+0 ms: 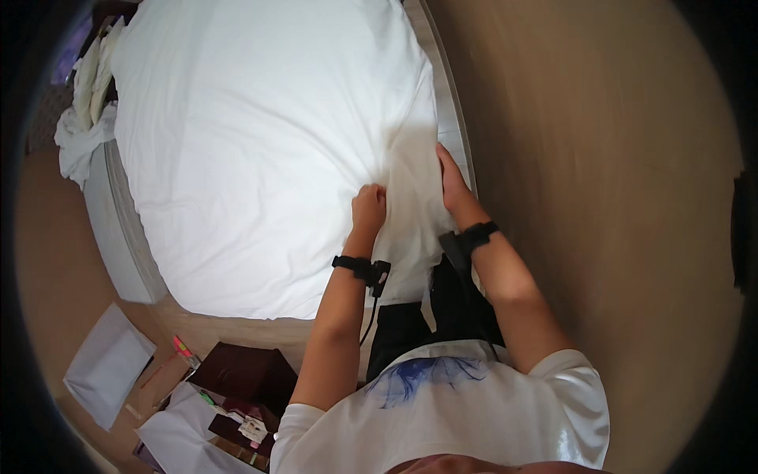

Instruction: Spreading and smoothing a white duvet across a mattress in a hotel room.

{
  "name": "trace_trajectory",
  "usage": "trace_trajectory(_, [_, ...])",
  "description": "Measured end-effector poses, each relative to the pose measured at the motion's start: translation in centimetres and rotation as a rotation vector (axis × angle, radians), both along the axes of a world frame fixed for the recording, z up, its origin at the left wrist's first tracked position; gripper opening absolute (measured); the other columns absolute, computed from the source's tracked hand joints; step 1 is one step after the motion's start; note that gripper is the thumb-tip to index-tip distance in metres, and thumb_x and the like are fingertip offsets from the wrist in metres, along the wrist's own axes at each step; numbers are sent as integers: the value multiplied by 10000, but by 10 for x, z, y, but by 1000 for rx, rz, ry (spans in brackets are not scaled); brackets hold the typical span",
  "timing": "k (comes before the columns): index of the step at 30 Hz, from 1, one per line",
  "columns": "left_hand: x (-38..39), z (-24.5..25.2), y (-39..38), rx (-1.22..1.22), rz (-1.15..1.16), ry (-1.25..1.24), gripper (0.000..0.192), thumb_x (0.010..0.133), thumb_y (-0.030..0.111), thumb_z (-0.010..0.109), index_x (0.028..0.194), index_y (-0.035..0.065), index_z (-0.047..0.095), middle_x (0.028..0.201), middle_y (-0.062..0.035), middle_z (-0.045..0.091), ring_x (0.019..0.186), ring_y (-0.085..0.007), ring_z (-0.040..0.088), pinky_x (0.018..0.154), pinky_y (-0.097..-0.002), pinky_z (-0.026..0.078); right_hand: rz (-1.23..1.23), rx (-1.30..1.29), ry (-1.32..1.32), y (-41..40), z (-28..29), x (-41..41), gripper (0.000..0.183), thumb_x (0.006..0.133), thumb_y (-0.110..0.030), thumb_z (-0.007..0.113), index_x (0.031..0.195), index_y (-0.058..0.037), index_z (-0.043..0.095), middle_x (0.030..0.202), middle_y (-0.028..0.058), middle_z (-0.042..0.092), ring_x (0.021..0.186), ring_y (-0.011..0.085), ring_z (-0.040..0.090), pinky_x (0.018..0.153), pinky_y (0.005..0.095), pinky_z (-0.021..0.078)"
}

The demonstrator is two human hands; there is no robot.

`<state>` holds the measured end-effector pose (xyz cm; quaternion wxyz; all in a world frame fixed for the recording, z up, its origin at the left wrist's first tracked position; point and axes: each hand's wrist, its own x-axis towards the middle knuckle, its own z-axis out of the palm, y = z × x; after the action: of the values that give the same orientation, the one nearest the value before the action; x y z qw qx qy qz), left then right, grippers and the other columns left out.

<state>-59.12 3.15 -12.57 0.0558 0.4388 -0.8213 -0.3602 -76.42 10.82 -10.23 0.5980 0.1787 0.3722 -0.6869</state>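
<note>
A white bedsheet is spread over a bed in front of me, with creases fanning out from my left hand. That hand is a fist closed on a fold of the sheet, near the bed's right side. My right hand lies along the sheet's right edge, where the cloth drops over the side. Its fingers are partly hidden at the cloth, so I cannot tell whether they grip it. Between the two hands the sheet hangs in a shaded, wrinkled strip. Each wrist wears a black strap with a small device.
A pale bed frame edge runs along the right, beside wooden floor. Pillows and bunched white cloth sit at upper left. A dark brown cabinet, cluttered small items and a white panel stand at lower left.
</note>
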Motion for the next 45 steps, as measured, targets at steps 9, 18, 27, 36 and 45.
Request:
trace_trajectory(9, [25,-11,15,-29,106,-172,356,722,215,638,1041,110,519,1096,-81,512,1048,-283,450,857,-417,367,426,395,367,-56,-58,-21,328,700,-138,613,975,35,567,882,126,604,740,221,597,654,336,488])
trace_trajectory(18, [21,14,17,-47,121,-98,474,701,292,661,1129,167,497,1207,-88,405,1156,-285,332,931,-455,257,200,382,437,-8,-15,-58,320,713,-134,588,986,32,565,869,93,606,763,189,588,698,312,473])
trace_trajectory(27, [37,-12,37,-131,99,-73,437,711,276,652,1063,63,504,1044,-101,494,979,-282,453,821,-397,341,1133,202,629,56,-64,-3,518,691,-225,708,1122,-5,522,1051,115,587,963,196,551,850,303,414])
trace_trajectory(36, [28,-16,34,-264,86,-41,365,650,181,649,974,55,539,961,-88,536,922,-266,510,760,-395,413,1066,252,855,47,-12,19,326,713,-98,641,1015,9,581,854,72,625,776,158,576,717,281,451])
trace_trajectory(45, [57,30,-1,1178,426,493,211,707,33,480,886,-5,584,795,-37,595,699,-121,548,654,-244,451,253,-32,-494,121,-33,44,566,894,-421,365,1229,34,390,1167,169,506,1020,255,523,921,399,388])
